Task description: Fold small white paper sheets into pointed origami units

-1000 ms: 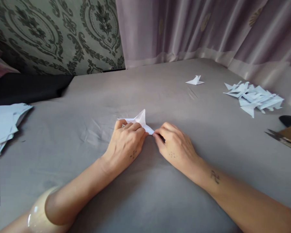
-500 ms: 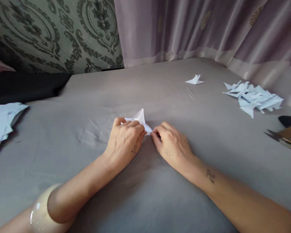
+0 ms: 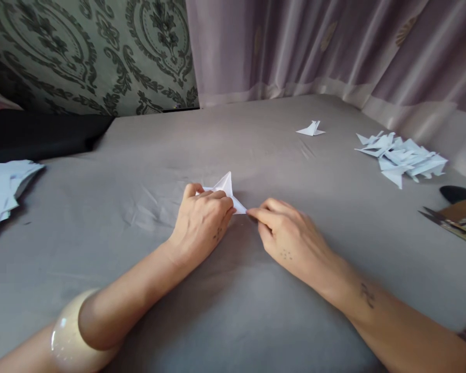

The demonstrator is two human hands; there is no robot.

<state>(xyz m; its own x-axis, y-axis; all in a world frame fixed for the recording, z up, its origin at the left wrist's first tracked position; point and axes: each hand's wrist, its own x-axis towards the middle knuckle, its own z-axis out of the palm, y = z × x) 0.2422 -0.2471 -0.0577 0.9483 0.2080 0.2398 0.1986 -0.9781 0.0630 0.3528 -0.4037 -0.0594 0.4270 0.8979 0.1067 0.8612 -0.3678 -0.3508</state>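
Note:
A partly folded white piece of paper (image 3: 224, 185) lies on the grey cloth in front of me, one pointed flap standing up and a narrow tip reaching right. My left hand (image 3: 204, 217) is closed over its near side, hiding much of the paper. At the tip's right end, the extended index finger of my right hand (image 3: 293, 233) touches or nearly touches the paper. Its thumb sits lower, apart from the index finger and off the paper.
A single folded paper bird (image 3: 311, 128) stands farther back. To the right lies a pile of similar folded papers (image 3: 406, 158), with scissors (image 3: 446, 221) nearer me. White sheets (image 3: 3, 194) are stacked at the left, before a black cloth (image 3: 42, 135). Curtains (image 3: 295, 49) hang behind.
My right thumb has come away from the paper's tip and the right hand has shifted slightly right, index finger now stretched out. The left hand keeps its hold on the paper.

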